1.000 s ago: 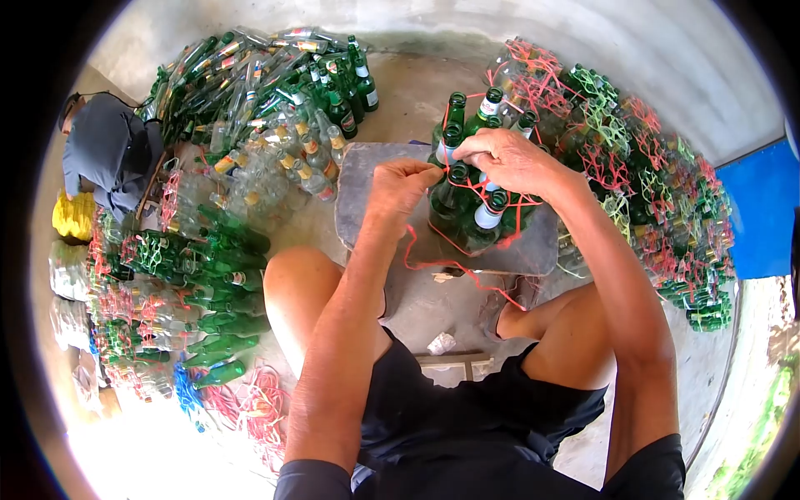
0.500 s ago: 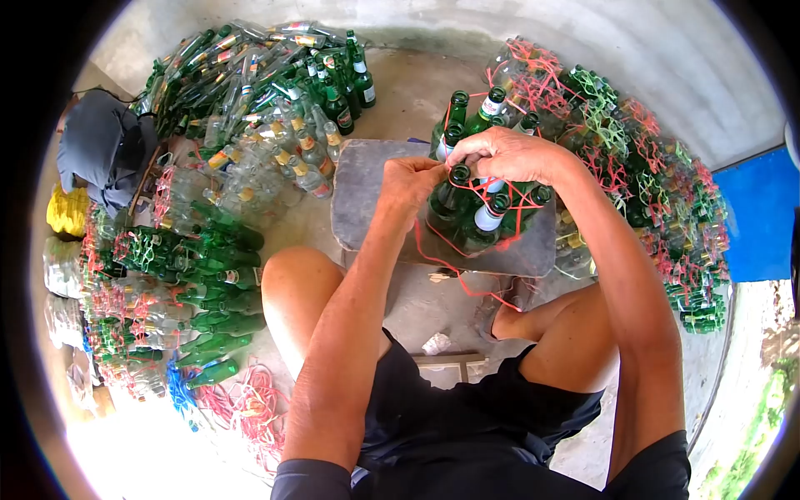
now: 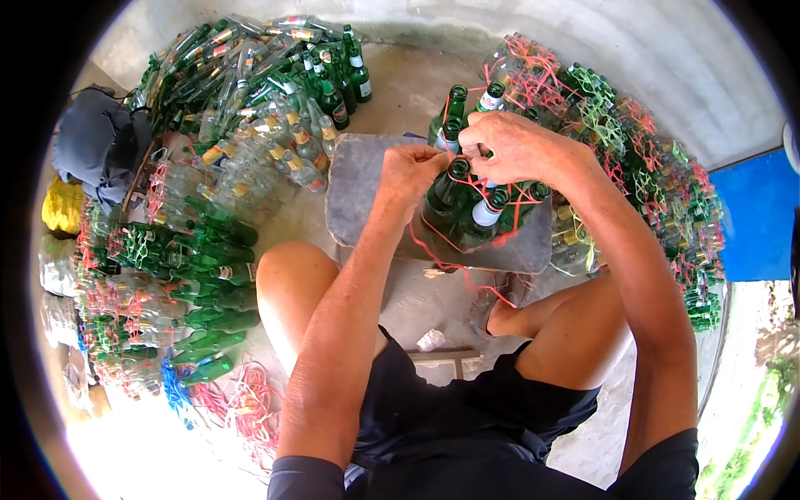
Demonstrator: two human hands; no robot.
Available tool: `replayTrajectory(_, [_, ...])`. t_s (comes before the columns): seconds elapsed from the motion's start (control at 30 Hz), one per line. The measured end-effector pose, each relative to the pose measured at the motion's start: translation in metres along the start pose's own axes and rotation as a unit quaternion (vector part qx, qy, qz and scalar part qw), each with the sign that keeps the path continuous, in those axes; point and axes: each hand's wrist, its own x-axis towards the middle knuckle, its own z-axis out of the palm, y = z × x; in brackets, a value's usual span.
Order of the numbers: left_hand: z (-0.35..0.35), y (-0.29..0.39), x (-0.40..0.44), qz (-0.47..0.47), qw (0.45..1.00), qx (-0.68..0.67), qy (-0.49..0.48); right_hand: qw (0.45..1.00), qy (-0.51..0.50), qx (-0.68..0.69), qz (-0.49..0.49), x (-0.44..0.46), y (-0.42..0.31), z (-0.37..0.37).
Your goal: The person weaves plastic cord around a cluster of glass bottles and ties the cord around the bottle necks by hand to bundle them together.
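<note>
The right hand [image 3: 518, 143] has moved up a little, and its fingers look more curled than before. Closest are the person's bare knees [image 3: 293, 271]. Next is the gray tabletop [image 3: 354, 196], with red string [image 3: 505, 241] hanging over its near edge. The left hand [image 3: 414, 171] pinches the string. The right hand bends over the green bottles [image 3: 486, 214], but I can't tell what it grips. They stand bunched on the tabletop, string crossing their necks. Far back, a bottle heap [image 3: 225, 71] lies near the wall [image 3: 650, 54].
</note>
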Motion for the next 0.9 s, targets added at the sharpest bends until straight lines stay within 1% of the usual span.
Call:
replayTrajectory(0.07, [0.001, -0.002, 0.001, 0.006, 1.000, 0.000, -0.003, 0.999, 0.023, -0.023, -0.008, -0.005, -0.002, -0.004])
replayTrajectory(0.17, [0.002, -0.002, 0.003, -0.013, 1.000, -0.001, -0.018, 0.999, 0.022, -0.042, 0.013, -0.007, -0.002, -0.011])
replayTrajectory(0.27, [0.002, -0.007, 0.007, -0.006, 0.999, -0.032, -0.039, 0.996, 0.063, -0.019, -0.062, -0.011, 0.010, -0.010])
replayTrajectory(0.37, [0.003, -0.007, 0.007, -0.007, 0.999, -0.037, -0.034, 0.997, -0.020, 0.025, 0.065, -0.013, 0.003, -0.023])
replayTrajectory(0.5, [0.000, -0.003, 0.007, -0.022, 0.998, -0.024, -0.052, 0.990, -0.064, 0.048, 0.118, -0.021, -0.001, -0.038])
replayTrajectory(0.6, [0.001, -0.001, 0.008, -0.031, 0.998, -0.023, -0.057, 0.988, -0.077, 0.019, 0.135, -0.027, 0.004, -0.043])
replayTrajectory(0.7, [0.001, -0.003, 0.010, -0.027, 0.998, -0.024, -0.060, 0.983, -0.074, 0.055, 0.161, -0.036, 0.002, -0.048])
replayTrajectory(0.8, [0.001, -0.006, 0.012, -0.030, 0.997, -0.032, -0.069, 0.974, -0.082, 0.062, 0.203, -0.041, 0.001, -0.046])
replayTrajectory(0.9, [0.002, -0.004, 0.012, -0.033, 0.996, -0.035, -0.070, 0.976, -0.059, 0.061, 0.200, -0.045, 0.018, -0.032])
